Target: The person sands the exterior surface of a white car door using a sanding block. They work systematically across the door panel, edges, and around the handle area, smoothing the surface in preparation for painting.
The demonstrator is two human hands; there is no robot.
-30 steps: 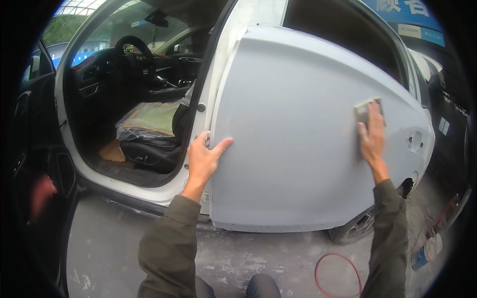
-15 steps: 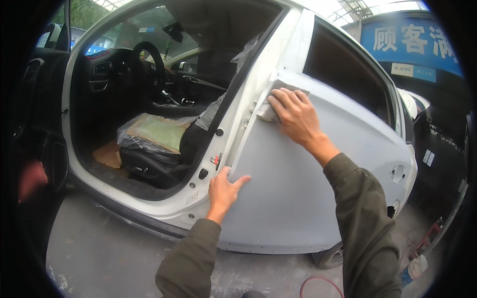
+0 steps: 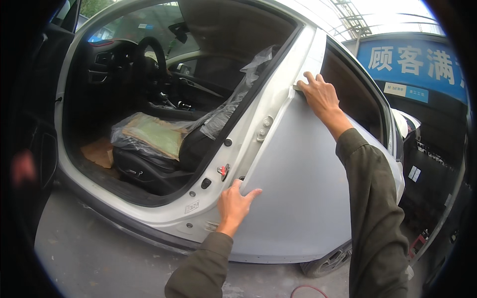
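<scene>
The grey-primed rear door (image 3: 293,184) of a white car fills the middle, slightly ajar at its front edge. My left hand (image 3: 234,204) grips that front edge low down, the thumb spread on the outer face and the fingers hooked behind. Higher up, at the door's upper front corner below the window, my right hand (image 3: 320,97) is bent over the edge. A pale rim of sandpaper (image 3: 296,88) shows under its fingers; the rest is hidden by the hand. Door hinges (image 3: 264,128) show in the gap beside the pillar.
Left of the pillar, the front doorway is open onto a plastic-covered seat (image 3: 151,136) and a steering wheel (image 3: 151,57). A dark open front door (image 3: 42,99) stands at far left. A red hose (image 3: 308,288) lies on the floor near a rear wheel (image 3: 328,260).
My right hand has moved up from the door's outer face to its top front corner, with the sandpaper. My left hand keeps its hold on the edge. The view has shifted, and the hinge gap shows more.
</scene>
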